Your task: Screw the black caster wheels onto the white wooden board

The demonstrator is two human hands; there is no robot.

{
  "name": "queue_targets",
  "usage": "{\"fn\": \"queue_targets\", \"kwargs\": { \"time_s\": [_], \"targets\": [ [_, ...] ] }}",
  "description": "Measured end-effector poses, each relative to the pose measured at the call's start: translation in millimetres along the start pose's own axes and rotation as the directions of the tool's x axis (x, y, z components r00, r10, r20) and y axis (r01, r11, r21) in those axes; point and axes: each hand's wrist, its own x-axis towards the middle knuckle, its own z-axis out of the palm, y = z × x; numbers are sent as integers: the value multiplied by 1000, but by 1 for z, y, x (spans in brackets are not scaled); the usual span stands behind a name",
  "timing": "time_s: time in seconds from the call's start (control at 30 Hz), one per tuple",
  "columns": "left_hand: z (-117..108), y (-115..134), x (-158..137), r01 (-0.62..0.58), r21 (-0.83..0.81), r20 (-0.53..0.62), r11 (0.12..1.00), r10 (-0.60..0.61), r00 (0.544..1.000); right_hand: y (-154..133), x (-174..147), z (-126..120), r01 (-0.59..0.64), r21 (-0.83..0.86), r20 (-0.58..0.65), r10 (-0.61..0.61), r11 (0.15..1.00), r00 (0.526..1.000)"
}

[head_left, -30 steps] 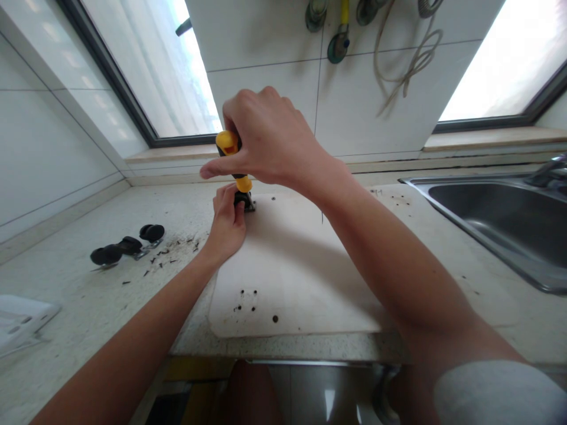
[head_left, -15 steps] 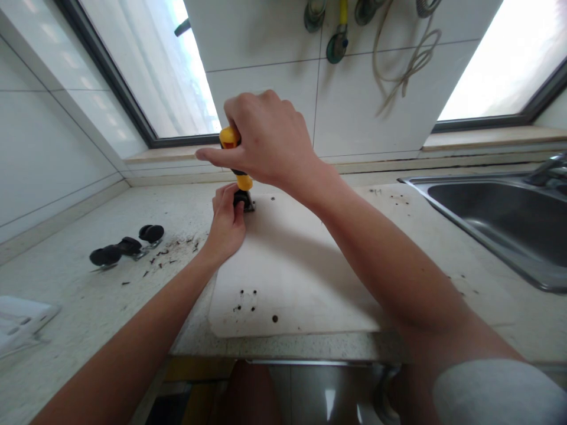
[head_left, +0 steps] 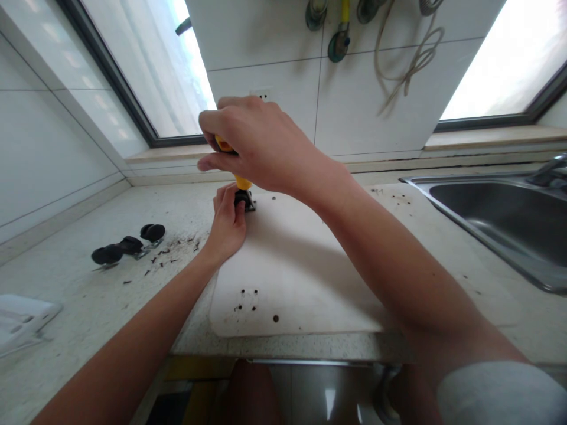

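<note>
**Screwdriver standing upright under the right hand at the board's far left corner**

The right hand (head_left: 254, 144) is closing over the top of a yellow-handled screwdriver (head_left: 241, 182), fingers and thumb wrapped round the handle so that only a strip of yellow is showing under the palm and at the thumb. The tool is sitting directly beneath that hand, its long axis running near vertical, handle up and working end pointing down at the board. The tip itself is hidden.

The left hand (head_left: 228, 221) is lying just below and toward the person, curled with its fingertips pinching a small dark metal fitting (head_left: 246, 202) at the foot of the screwdriver. This fitting is resting on the far left corner of a white board (head_left: 292, 277), which is lying flat on the speckled counter (head_left: 88, 295).

Well apart to the left, two black caster wheels (head_left: 128, 245) are lying on the counter among dark shavings. A steel sink (head_left: 505, 221) is sitting to the right of the board.
</note>
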Motion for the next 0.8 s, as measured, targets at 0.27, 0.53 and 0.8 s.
{"fn": "queue_targets", "kwargs": {
  "time_s": [0.27, 0.53, 0.8],
  "targets": [
    [0, -2, 0, -6, 7, 5, 1000, 6, 1000, 6, -8, -12, 44, 60, 18, -45, 997, 999],
    [0, -1, 0, -21, 17, 4, 1000, 21, 1000, 9, -2, 0, -71, 63, -49, 74, 995, 996],
    [0, -5, 0, -42, 38, -4, 998, 42, 999, 4, 1, 1, -157, -22, -61, 156, 987, 986]
  ]
}}
